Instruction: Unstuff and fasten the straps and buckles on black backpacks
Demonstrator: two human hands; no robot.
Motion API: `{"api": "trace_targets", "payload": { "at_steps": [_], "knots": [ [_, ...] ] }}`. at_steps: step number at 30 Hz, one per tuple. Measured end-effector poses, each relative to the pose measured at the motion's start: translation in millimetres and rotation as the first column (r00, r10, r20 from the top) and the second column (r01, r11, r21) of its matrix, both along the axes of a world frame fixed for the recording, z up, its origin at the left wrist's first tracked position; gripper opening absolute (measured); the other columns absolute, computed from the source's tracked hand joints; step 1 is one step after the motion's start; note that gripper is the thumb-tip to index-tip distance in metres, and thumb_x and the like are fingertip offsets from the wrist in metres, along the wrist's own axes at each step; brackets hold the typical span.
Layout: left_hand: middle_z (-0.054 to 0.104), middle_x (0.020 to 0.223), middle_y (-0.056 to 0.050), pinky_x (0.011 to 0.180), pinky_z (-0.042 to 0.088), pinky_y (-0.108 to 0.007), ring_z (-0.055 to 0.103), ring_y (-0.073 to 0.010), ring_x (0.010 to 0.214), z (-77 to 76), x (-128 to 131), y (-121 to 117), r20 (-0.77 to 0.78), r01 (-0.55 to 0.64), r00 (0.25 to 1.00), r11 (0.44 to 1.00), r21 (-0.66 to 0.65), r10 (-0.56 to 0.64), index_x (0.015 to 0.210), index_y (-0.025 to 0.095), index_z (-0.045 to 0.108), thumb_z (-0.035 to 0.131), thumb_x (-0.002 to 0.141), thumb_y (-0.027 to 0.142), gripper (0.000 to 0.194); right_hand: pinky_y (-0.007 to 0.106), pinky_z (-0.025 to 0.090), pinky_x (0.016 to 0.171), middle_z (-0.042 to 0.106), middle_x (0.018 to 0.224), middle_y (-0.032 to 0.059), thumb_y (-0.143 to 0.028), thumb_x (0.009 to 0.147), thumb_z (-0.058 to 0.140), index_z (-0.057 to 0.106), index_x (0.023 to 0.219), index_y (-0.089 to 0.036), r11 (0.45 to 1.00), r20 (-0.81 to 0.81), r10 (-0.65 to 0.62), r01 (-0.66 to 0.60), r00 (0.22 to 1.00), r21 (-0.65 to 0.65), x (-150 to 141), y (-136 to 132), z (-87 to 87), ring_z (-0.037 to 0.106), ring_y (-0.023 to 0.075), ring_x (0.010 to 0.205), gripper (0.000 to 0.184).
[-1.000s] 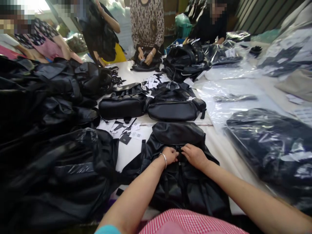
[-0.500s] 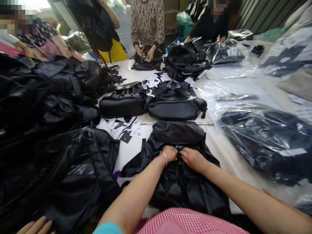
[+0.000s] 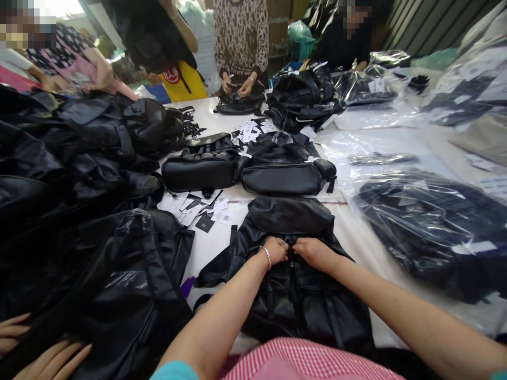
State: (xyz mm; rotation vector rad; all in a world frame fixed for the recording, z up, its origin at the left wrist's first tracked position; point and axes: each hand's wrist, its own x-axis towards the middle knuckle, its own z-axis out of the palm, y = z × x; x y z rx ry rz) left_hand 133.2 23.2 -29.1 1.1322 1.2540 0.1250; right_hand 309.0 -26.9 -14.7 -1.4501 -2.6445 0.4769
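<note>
A black leather-look backpack [image 3: 293, 306] lies front side up before me, its rounded top flap [image 3: 291, 215] toward the far side. My left hand [image 3: 276, 249], with a bracelet at the wrist, is closed in a pinch on the backpack's front, just below the flap. From the other side my right hand [image 3: 313, 253] pinches the same spot, its fingers bent and close to the left hand's. The small part between the fingertips is mostly hidden. A front pocket and vertical straps show below my hands.
Black bags pile up on the left [image 3: 79, 142], where a co-worker's hands [image 3: 59, 359] rest on one. Two backpacks [image 3: 281, 177] stand ahead, near scattered tags [image 3: 204, 211]. A plastic-wrapped bag [image 3: 431, 227] lies right. Other people [image 3: 240, 47] work across the table.
My hands have barely moved; the shiny piece between my fingertips now looks darker. At lower left, a co-worker's second hand has come into view. Across the table, more of a yellow bag shows.
</note>
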Motion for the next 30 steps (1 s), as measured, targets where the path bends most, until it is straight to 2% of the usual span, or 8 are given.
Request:
{"api": "trace_targets", "payload": {
  "at_steps": [7, 13, 17, 20, 23, 30],
  "knots": [
    [0.061, 0.056, -0.001, 0.052, 0.048, -0.020, 0.059, -0.0100, 0.048, -5.0, 0, 1, 0.008, 0.037, 0.999, 0.999, 0.037, -0.038, 0.068, 0.012, 0.065, 0.061, 0.083, 0.027, 0.021, 0.026, 0.042, 0.064, 0.062, 0.078, 0.0060, -0.020, 0.094, 0.045, 0.067, 0.087, -0.016, 1.000, 0.029, -0.004, 0.003, 1.000, 0.011, -2, 1, 1.5, 0.057, 0.0159, 0.070, 0.023],
    [0.058, 0.051, 0.000, 0.053, 0.049, -0.021, 0.058, -0.0105, 0.048, -3.2, 1, 0, -0.006, 0.052, 0.999, 0.997, 0.056, -0.052, 0.066, 0.012, 0.064, 0.063, 0.082, 0.032, 0.025, 0.028, 0.039, 0.062, 0.060, 0.080, 0.0094, -0.016, 0.090, 0.044, 0.063, 0.084, -0.014, 0.992, 0.088, -0.108, 0.101, 0.990, 0.080, -14, -8, 1.3, 0.056, 0.0185, 0.070, 0.020],
    [0.057, 0.049, 0.001, 0.054, 0.049, -0.021, 0.058, -0.0104, 0.048, -1.9, 1, 0, -0.016, 0.064, 0.998, 0.996, 0.066, -0.063, 0.065, 0.013, 0.064, 0.063, 0.082, 0.034, 0.027, 0.028, 0.039, 0.063, 0.060, 0.079, 0.0067, -0.020, 0.086, 0.052, 0.061, 0.082, -0.015, 0.984, 0.084, -0.154, 0.145, 0.984, 0.106, -14, -9, 0.0, 0.057, 0.0185, 0.073, 0.011],
    [0.057, 0.050, 0.001, 0.053, 0.048, -0.021, 0.058, -0.0103, 0.047, -2.3, 1, 0, -0.015, 0.067, 0.998, 0.996, 0.064, -0.066, 0.065, 0.013, 0.063, 0.062, 0.082, 0.032, 0.026, 0.026, 0.039, 0.063, 0.061, 0.084, 0.0045, -0.023, 0.089, 0.051, 0.062, 0.089, -0.018, 0.979, 0.074, -0.171, 0.161, 0.983, 0.123, -11, -12, 1.3, 0.058, 0.0166, 0.075, 0.012],
    [0.057, 0.050, 0.001, 0.052, 0.048, -0.021, 0.058, -0.0106, 0.047, -2.9, 1, 1, -0.016, 0.059, 0.998, 0.997, 0.055, -0.059, 0.065, 0.013, 0.063, 0.062, 0.082, 0.031, 0.025, 0.026, 0.038, 0.062, 0.061, 0.090, 0.0062, -0.021, 0.093, 0.045, 0.062, 0.097, -0.016, 0.967, 0.082, -0.216, 0.202, 0.973, 0.155, -12, -17, 2.3, 0.057, 0.0156, 0.073, 0.018],
    [0.059, 0.052, 0.000, 0.051, 0.047, -0.020, 0.058, -0.0102, 0.047, -0.5, 4, 0, -0.035, 0.023, 0.999, 0.999, 0.036, -0.022, 0.066, 0.012, 0.064, 0.060, 0.084, 0.029, 0.024, 0.029, 0.040, 0.066, 0.061, 0.087, 0.0084, -0.009, 0.090, 0.045, 0.065, 0.092, -0.014, 0.981, 0.136, -0.112, 0.088, 0.984, 0.172, -22, -28, 2.3, 0.055, 0.0192, 0.077, 0.021]
  ]
}}
